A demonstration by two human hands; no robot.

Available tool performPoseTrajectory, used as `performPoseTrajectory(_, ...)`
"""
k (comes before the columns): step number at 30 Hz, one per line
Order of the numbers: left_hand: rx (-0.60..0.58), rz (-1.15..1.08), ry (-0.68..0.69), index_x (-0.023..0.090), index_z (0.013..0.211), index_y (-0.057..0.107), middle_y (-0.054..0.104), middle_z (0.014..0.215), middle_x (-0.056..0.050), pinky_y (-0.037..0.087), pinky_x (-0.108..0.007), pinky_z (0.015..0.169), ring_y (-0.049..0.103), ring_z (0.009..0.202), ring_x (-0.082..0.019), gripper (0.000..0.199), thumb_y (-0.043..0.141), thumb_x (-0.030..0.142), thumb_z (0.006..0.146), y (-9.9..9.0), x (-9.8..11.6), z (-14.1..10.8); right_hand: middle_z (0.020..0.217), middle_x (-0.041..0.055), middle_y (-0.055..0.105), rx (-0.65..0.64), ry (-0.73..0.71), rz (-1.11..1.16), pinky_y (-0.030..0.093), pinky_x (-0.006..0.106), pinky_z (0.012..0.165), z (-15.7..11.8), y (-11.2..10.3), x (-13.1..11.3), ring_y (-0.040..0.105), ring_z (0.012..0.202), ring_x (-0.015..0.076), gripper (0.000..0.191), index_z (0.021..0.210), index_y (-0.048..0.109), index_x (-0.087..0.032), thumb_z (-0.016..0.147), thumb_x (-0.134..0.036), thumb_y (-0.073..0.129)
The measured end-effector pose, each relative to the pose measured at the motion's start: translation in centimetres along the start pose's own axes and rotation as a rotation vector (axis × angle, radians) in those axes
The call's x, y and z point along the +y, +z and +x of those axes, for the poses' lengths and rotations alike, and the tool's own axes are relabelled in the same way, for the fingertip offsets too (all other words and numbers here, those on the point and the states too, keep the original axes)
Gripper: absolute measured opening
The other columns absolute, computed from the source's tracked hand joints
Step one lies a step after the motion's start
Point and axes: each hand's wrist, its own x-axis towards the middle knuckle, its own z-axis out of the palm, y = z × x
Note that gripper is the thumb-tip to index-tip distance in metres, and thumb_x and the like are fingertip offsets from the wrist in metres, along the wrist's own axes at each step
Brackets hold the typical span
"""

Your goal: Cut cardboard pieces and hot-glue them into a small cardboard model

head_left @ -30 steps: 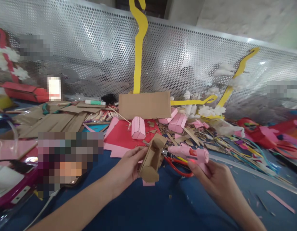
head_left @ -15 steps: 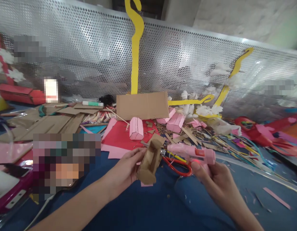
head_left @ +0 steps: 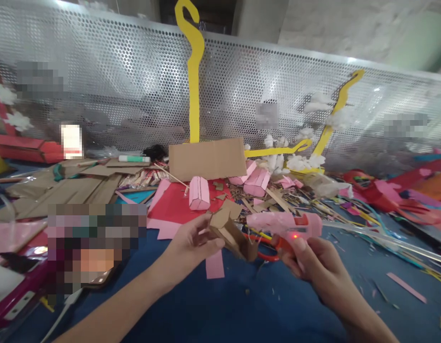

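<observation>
A small folded cardboard box (head_left: 235,236) is held at its left end by my left hand (head_left: 192,240), thumb in front. My right hand (head_left: 313,259) is wrapped round the handle of a pink glue gun (head_left: 277,224), whose red light glows. The gun's tip points left, close above the box. Behind the box and the gun lie scissors with red handles (head_left: 266,257), partly hidden. A pink paper strip (head_left: 215,265) lies on the blue surface below the box. Farther back, a small pink box (head_left: 199,193) sits on red paper (head_left: 170,202).
At the back stands a cardboard piece (head_left: 208,159) with a tall yellow hook shape (head_left: 194,95) before a perforated metal panel (head_left: 135,85). Cardboard sheets (head_left: 70,190) lie left. Sticks and scraps (head_left: 335,209) lie right, and a clear tube runs right from the gun.
The cardboard box has been turned, its free end now swung down to the right. My left hand's grip has shifted. The glue gun stays near the box, and the view has moved slightly.
</observation>
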Motion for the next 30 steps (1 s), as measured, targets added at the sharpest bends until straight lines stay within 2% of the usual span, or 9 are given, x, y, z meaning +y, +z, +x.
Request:
performPoseTrajectory(4,0.126,0.135,0.064,0.022,0.12,0.071,0.077,0.12,-0.009,0.057,-0.035,0.096,0.072,0.11,-0.024,0.042,0.084,0.019,0.081,0.0,0.2,0.2,0.055,-0.0039,0.039,-0.04,0.017,0.026,0.026,0.026,0.05,-0.3,-0.2,0.0,0.029,0.052,0.0111,0.064,0.061,0.051,-0.02,0.095,-0.074,0.05)
performPoseTrajectory(7,0.189,0.226,0.118,0.022,0.115,0.074,0.078,0.12,-0.009,0.057,-0.032,0.095,0.072,0.111,-0.024,0.038,0.083,0.017,0.079,0.0,0.4,0.1,0.056,-0.0031,0.04,-0.076,0.023,0.009,0.026,0.026,0.05,-0.7,-0.1,-0.1,0.029,0.053,0.0115,0.064,0.06,0.051,-0.02,0.094,-0.075,0.05)
performPoseTrajectory(10,0.207,0.263,0.164,0.024,0.111,0.076,0.077,0.125,-0.009,0.057,-0.033,0.099,0.072,0.114,-0.025,0.036,0.085,0.017,0.077,-0.1,0.2,-0.2,0.056,-0.003,0.04,-0.086,0.005,0.023,0.024,0.026,0.05,-0.9,0.1,-0.1,0.028,0.053,0.0112,0.065,0.059,0.05,-0.02,0.094,-0.074,0.051)
performPoseTrajectory(13,0.198,0.296,0.227,0.025,0.108,0.077,0.077,0.127,-0.008,0.055,-0.036,0.105,0.071,0.12,-0.026,0.036,0.087,0.014,0.075,-0.4,-0.2,-0.5,0.058,-0.0032,0.04,-0.112,-0.01,0.042,0.022,0.027,0.049,-1.0,0.0,0.4,0.029,0.054,0.0112,0.061,0.066,0.058,-0.018,0.095,-0.072,0.052)
performPoseTrajectory(17,0.216,0.365,0.316,0.026,0.108,0.076,0.076,0.13,-0.009,0.053,-0.042,0.11,0.067,0.127,-0.028,0.038,0.088,0.012,0.074,-0.5,-0.2,-1.1,0.06,-0.0028,0.043,-0.169,-0.054,0.013,0.027,0.025,0.049,-1.3,-0.5,1.3,0.035,0.054,0.0118,0.054,0.076,0.063,-0.017,0.096,-0.067,0.056)
performPoseTrajectory(23,0.233,0.283,0.349,0.031,0.102,0.078,0.076,0.131,-0.006,0.053,-0.048,0.112,0.066,0.129,-0.034,0.047,0.094,0.01,0.064,-0.6,0.2,-1.8,0.065,-0.0003,0.055,-0.018,-0.033,0.019,0.042,0.024,0.051,-2.7,0.3,0.9,0.045,0.058,0.0135,0.049,0.085,0.07,-0.017,0.088,-0.067,0.068)
performPoseTrajectory(27,0.251,0.225,0.291,0.034,0.095,0.08,0.077,0.129,-0.003,0.05,-0.049,0.115,0.062,0.133,-0.035,0.047,0.098,0.014,0.057,-0.7,0.3,-2.2,0.066,0.0021,0.061,-0.091,-0.123,-0.015,0.047,0.023,0.049,-2.8,0.4,0.1,0.05,0.058,0.0153,0.042,0.084,0.074,-0.02,0.09,-0.062,0.068)
performPoseTrajectory(30,0.233,0.046,0.046,0.033,0.087,0.08,0.073,0.135,-0.001,0.047,-0.045,0.118,0.053,0.143,-0.035,0.036,0.099,0.027,0.058,-0.5,0.6,-2.4,0.064,0.0027,0.064,-0.179,-0.247,-0.063,0.05,0.024,0.048,-2.4,0.0,-0.1,0.056,0.058,0.0179,0.032,0.087,0.077,-0.023,0.088,-0.055,0.073)
